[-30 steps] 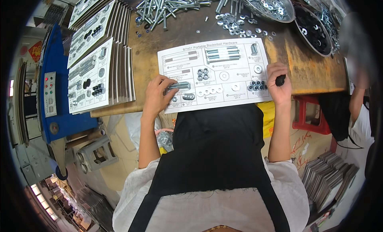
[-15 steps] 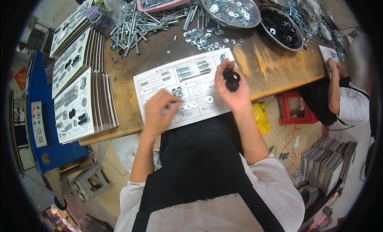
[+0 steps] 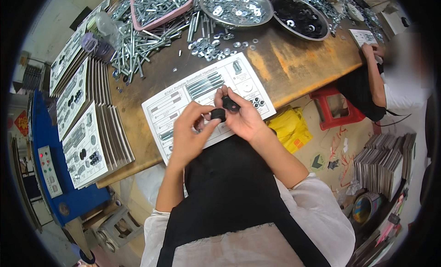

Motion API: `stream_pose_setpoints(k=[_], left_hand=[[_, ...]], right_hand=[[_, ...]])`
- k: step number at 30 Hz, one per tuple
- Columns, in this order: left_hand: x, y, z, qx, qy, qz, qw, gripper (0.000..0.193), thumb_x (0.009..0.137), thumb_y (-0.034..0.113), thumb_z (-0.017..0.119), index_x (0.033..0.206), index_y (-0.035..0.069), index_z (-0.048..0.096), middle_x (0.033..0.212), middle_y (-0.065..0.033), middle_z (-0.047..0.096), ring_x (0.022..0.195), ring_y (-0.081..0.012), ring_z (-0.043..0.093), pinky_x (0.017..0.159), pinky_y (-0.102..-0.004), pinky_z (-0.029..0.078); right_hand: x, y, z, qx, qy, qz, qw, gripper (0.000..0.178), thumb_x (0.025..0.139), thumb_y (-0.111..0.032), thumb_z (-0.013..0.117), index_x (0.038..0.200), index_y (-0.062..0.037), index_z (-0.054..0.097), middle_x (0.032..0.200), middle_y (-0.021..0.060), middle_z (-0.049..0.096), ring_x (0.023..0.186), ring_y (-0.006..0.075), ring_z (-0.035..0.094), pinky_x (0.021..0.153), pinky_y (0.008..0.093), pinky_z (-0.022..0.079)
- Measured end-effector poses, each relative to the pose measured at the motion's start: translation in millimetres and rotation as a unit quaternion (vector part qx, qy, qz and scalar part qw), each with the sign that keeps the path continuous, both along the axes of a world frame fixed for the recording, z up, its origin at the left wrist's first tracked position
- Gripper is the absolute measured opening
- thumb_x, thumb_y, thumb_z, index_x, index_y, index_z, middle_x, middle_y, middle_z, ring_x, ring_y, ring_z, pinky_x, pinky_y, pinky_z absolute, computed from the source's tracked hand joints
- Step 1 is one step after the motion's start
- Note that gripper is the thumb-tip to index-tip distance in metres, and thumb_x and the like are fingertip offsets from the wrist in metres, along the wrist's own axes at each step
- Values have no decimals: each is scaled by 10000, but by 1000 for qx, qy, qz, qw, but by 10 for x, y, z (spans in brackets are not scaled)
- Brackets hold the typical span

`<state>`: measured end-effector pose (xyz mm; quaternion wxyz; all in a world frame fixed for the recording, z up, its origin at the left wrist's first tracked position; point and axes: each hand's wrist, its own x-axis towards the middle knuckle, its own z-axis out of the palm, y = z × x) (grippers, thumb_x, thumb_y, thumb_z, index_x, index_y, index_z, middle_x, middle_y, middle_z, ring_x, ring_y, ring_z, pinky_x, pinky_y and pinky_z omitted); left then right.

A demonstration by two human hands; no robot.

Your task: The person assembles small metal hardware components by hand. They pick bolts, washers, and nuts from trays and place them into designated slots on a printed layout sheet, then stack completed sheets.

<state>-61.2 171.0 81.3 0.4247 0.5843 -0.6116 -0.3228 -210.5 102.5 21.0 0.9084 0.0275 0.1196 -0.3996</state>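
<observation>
My left hand [image 3: 190, 131] pinches a thick black round piece [image 3: 218, 114], which looks like black washers stacked together. Beside it my right hand [image 3: 245, 119], palm up with fingers curled, holds more black washers [image 3: 231, 104]. Both hands hover over the near part of a white printed card [image 3: 154, 111] lying at the table edge. Several silver bolts [image 3: 204, 86] lie side by side on the card's upper middle. Dark-centred nuts [image 3: 258, 102] show near its right edge. The hands hide the card's middle.
Loose bolts [image 3: 133, 48] lie below a pink basket [image 3: 189, 7] of bolts. A metal bowl [image 3: 207, 16] holds silver washers; another bowl [image 3: 325, 35] holds black ones. Stacked cards [image 3: 98, 150] stand at left. A co-worker [image 3: 376, 83] sits at right by a red stool [image 3: 328, 124].
My left hand has moved right to meet the right hand and now pinches a black piece. My right hand has moved left over the card and curled its fingers. The view has shifted.
</observation>
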Motion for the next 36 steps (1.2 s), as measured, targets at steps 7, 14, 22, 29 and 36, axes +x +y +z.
stream_pose_setpoints(k=[7,14,22,29,36], left_hand=[[629,354,64,61,48,-191,978,237,760,92,754,983,32,702,772,-19,528,680,-114,475,613,-256,373],[585,235,107,68,20,-274,959,310,731,145,801,1011,44,714,809,-37,550,668,-137,499,597,-272,402],[221,280,24,-308,-140,-22,941,453,597,127,844,1034,93,728,889,-47,632,752,-174,621,614,-273,472],[240,268,138,-296,-163,-22,941,425,591,98,833,1001,79,724,872,-56,640,731,-184,624,621,-288,489],[236,243,4,-192,-29,-66,979,397,627,52,808,1002,17,686,888,-92,623,752,-180,616,665,-277,499]], right_hand=[[-223,230,363,-375,285,342,813,334,898,-239,675,1144,-14,654,681,-44,500,524,21,358,455,194,280],[-245,267,554,-550,366,290,692,315,782,-265,786,986,-35,722,711,1,587,679,67,490,621,229,400],[-327,337,764,-518,444,102,724,387,759,-183,812,1083,-4,699,757,13,646,674,67,527,634,216,427],[-301,310,730,-502,434,124,738,366,754,-181,816,1053,1,708,767,20,659,697,57,531,637,218,433],[-282,281,563,-499,408,124,755,350,782,-200,798,1037,21,706,868,58,709,756,64,561,700,226,461]])
